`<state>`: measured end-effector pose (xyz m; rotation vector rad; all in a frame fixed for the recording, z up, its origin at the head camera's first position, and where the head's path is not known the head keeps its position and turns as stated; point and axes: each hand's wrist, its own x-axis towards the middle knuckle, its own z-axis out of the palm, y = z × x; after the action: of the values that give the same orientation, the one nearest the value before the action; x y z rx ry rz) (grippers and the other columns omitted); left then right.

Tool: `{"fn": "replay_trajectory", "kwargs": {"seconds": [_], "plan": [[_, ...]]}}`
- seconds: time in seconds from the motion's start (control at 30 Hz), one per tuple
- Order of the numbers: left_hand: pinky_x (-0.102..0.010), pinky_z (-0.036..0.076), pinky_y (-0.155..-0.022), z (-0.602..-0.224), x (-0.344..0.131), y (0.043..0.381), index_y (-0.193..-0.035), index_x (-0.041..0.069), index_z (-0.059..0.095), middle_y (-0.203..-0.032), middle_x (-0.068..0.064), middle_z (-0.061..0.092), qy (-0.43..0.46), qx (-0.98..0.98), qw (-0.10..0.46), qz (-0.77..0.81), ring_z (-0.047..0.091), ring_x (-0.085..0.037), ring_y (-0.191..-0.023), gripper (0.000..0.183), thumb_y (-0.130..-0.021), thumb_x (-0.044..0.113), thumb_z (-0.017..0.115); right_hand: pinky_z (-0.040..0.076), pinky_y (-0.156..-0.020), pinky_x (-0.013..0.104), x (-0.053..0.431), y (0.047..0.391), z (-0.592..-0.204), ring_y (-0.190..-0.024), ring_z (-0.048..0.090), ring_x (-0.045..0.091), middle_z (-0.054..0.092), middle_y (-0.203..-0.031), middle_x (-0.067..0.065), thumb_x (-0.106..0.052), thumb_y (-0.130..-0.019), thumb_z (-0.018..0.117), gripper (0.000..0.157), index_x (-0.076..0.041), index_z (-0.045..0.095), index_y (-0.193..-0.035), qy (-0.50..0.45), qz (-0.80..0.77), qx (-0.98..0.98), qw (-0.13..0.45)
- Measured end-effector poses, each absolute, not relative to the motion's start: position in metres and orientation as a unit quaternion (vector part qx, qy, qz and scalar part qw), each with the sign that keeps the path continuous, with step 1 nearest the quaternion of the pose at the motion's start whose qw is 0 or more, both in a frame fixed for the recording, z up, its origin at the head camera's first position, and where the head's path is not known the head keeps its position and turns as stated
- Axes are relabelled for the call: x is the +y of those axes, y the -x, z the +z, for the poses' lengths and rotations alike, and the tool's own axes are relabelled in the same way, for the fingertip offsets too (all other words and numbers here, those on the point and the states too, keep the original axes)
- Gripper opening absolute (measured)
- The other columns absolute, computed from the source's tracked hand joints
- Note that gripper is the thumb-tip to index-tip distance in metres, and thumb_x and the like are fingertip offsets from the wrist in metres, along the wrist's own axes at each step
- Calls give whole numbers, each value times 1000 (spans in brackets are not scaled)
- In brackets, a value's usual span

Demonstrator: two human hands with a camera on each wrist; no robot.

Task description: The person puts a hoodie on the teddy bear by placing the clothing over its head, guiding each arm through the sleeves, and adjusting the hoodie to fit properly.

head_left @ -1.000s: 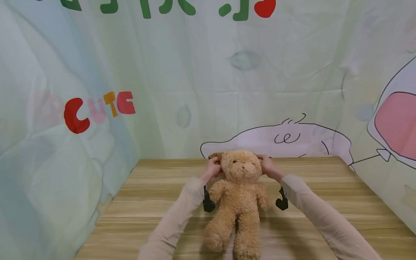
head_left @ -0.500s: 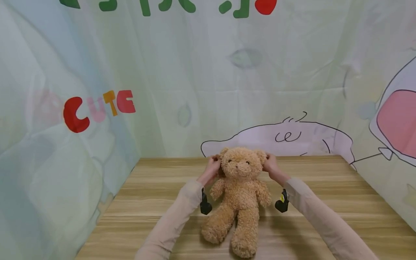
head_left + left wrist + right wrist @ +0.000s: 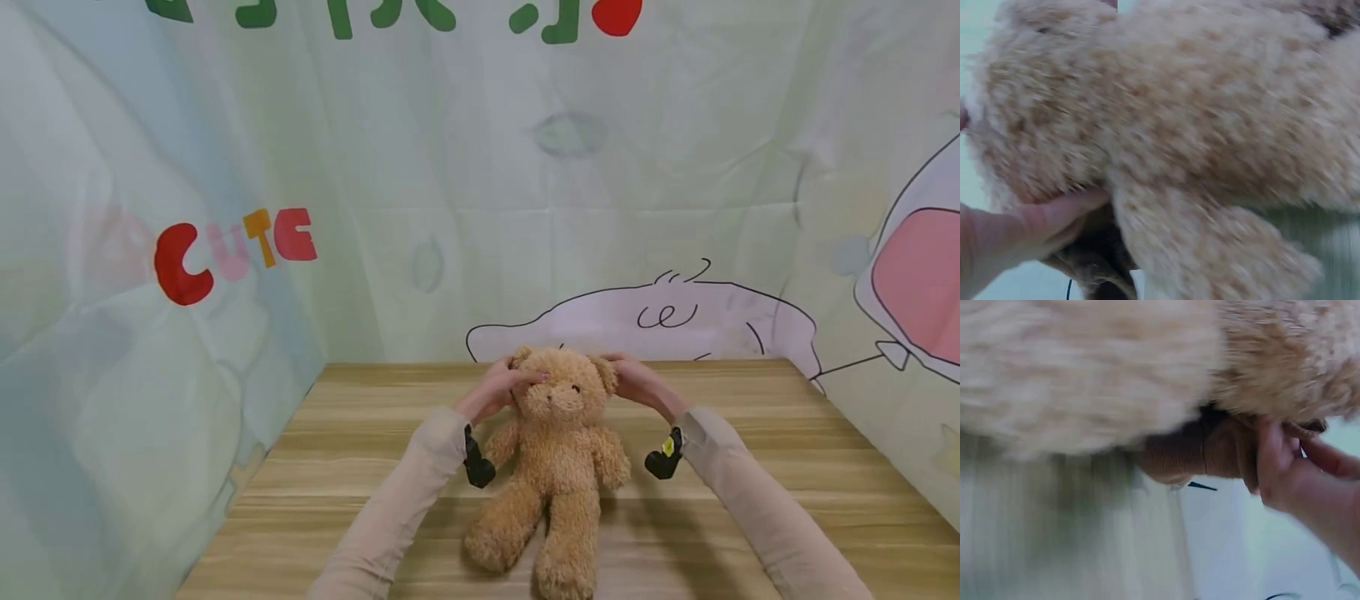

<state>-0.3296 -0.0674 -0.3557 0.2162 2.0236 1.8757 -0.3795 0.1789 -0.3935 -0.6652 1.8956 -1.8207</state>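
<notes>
Our left hand holds the bear, thumb just popped over its face, probably steadying it; right hand pinches cloth behind it

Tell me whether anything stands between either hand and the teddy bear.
Nothing visible stands between the left hand and the teddy bear: that hand touches its head directly. The right hand pinches brown cloth behind the bear; whether cloth separates that hand from the bear, I cannot tell.

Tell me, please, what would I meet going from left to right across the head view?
Printed "CUTE" lettering, left sleeve, left hand, teddy bear, right hand, right sleeve, printed balloon.
</notes>
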Motion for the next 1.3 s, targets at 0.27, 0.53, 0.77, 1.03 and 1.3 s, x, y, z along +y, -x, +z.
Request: {"fn": "replay_trajectory", "kwargs": {"seconds": [0.27,0.53,0.77,1.03,1.3], "plan": [[-26,47,-47,-366,-58,343,-131,1,37,-119,-21,51,-42,754,161,635,53,-12,-63,61,-77,4,65,42,-55,22,163,358,-379,-63,46,3,54,-94,-1,-4,-89,44,17,-2,52,-104,160,-586,791,75],[-32,46,-57,-358,-51,338,-134,14,25,-139,-20,27,-95,803,117,577,55,-27,-84,76,-74,7,70,29,-51,23,150,342,-363,-50,30,5,37,-62,-1,-13,-88,55,16,0,48,-83,229,-485,837,-107],[-48,39,-92,-368,-59,338,-125,11,33,-134,-15,31,-206,804,-7,558,38,-34,-121,60,-76,7,69,32,-53,23,152,347,-376,-56,32,9,41,-61,-1,-10,-87,56,17,-10,52,-70,371,-376,810,-256],[-41,44,-87,-366,-66,337,-120,9,47,-124,-13,50,-250,854,-28,456,50,-28,-111,42,-82,14,63,47,-71,44,164,329,-376,-98,51,31,48,-113,16,-21,-79,66,43,-8,50,-117,408,-296,850,-152],[-33,40,-71,-361,-58,332,-99,3,53,-94,-15,54,-239,879,-68,406,48,-27,-88,21,-84,17,59,42,-60,30,160,324,-378,-84,43,21,39,-110,15,-10,-74,71,60,-6,41,-126,427,-281,846,-150]]}}
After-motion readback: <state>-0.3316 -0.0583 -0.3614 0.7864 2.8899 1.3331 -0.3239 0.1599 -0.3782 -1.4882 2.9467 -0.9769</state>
